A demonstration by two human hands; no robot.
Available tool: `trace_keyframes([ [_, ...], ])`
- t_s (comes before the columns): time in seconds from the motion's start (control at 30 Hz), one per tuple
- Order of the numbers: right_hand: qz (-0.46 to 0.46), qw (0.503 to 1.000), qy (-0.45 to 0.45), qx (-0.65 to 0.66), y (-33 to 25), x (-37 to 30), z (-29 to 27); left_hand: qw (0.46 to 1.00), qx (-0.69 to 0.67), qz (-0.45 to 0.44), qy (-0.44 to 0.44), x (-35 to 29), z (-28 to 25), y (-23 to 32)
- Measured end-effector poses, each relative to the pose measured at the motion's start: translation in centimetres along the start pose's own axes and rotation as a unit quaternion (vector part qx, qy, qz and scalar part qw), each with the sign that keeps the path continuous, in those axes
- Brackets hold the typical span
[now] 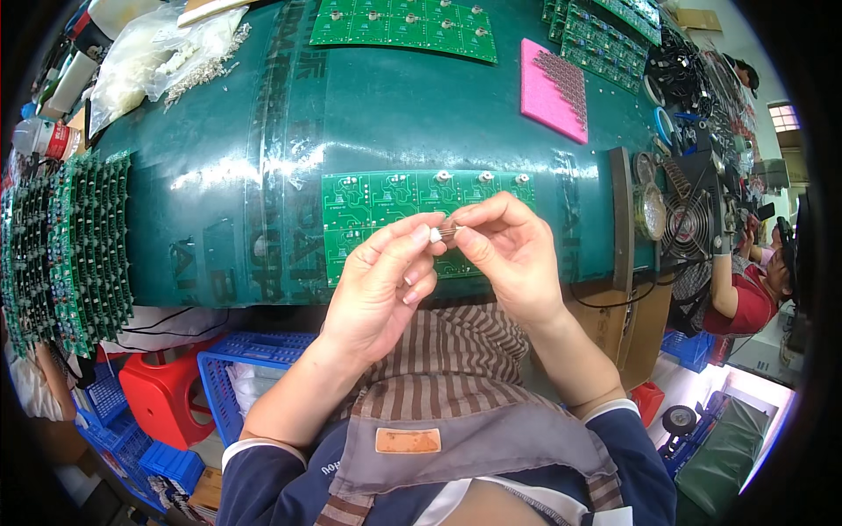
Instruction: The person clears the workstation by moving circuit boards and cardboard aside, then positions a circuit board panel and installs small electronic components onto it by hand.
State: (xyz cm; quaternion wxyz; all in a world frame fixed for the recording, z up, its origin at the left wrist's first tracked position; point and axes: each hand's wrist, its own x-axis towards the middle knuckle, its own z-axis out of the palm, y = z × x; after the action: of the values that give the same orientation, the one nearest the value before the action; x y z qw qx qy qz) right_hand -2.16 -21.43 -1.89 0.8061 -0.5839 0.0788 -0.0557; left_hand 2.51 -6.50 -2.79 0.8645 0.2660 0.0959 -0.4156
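Observation:
My left hand [381, 280] and my right hand [517, 263] meet over the near edge of the bench. Pinched in my left fingertips is a small white electronic part [436, 235]; thin metal leads [448, 232] run from it to the closed thumb and fingers of my right hand. Below both hands lies a green circuit board panel [351, 210], partly hidden by them. Small round white-based components [443, 177] stand along its far row, at the middle and right.
Another populated green panel [403, 26] lies at the far side. A pink foam block [544, 88] with rows of components sits far right, near stacked boards [605, 53]. Standing boards [74, 254] line the left end, behind them a plastic bag [132, 79] of white parts. A fan [687, 223] stands right.

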Motion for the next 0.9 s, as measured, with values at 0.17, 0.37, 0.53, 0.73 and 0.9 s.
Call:
trace_keyframes([
  [0.17, 0.003, 0.999, -0.034, -0.022, -0.1, 0.2, -0.4, 0.99, 0.126, 0.027, 0.051, -0.1, 0.4, 0.0],
  [0.37, -0.054, 0.976, -0.061, -0.202, -0.6, 1.2, -0.1, 0.987, 0.141, 0.053, 0.057, -0.7, -0.3, -0.1],
  [0.53, -0.207, 0.876, -0.031, -0.434, -0.3, 5.2, 0.6, 0.991, 0.079, 0.061, 0.084, -1.3, -0.7, 0.0],
  [0.73, -0.105, 0.867, -0.026, -0.486, 0.9, 7.2, 1.1, 0.992, 0.091, 0.06, 0.062, -1.5, -1.5, -0.3],
  [0.9, -0.107, 0.873, -0.032, -0.475, 0.7, 7.3, 1.4, 0.991, 0.103, 0.066, 0.051, -1.3, -2.0, -0.5],
])
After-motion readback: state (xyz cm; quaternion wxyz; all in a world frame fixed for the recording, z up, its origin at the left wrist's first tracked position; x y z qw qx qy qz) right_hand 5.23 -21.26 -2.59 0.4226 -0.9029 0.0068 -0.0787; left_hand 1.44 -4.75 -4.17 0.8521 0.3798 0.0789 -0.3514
